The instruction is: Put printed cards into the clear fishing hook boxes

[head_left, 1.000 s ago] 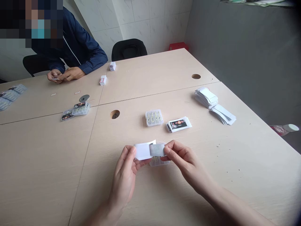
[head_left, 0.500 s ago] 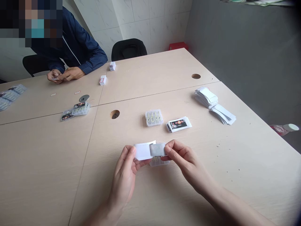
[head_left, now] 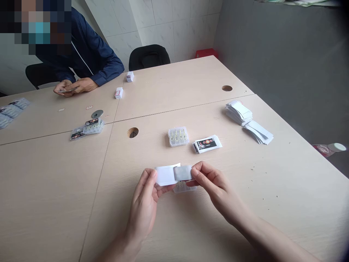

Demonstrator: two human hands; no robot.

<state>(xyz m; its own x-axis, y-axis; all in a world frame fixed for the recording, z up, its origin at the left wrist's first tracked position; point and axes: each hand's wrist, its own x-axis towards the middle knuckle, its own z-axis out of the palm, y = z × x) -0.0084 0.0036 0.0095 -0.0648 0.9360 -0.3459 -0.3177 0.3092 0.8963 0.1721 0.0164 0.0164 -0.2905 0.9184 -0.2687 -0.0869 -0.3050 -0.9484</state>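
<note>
Between the thumb and fingers of my left hand [head_left: 145,193] is a white backing paper [head_left: 165,175]. My right hand [head_left: 208,180] pinches the right end of a sticker [head_left: 182,173], its grey underside facing me and its left end still meeting the paper. Under both lies a clear plastic box [head_left: 185,187] of small hooks or swivels, partly hidden by the sticker and fingers. Just beyond, a second clear box [head_left: 178,137] shows several yellowish metal pieces. To its right is a stack of black printed stickers [head_left: 207,144] on white backing.
Used white paper strips [head_left: 240,113] are piled at the right. Several labelled boxes [head_left: 92,126] lie at the left, near a metal disc [head_left: 97,114]. Across the table a person in a dark blue jacket [head_left: 95,47] holds something small. A cable hole [head_left: 133,132] opens in the tabletop.
My hands, the paper and the sticker stay almost where they were. Across the table, the person's hands have shifted slightly and a flat item in them shows more.
</note>
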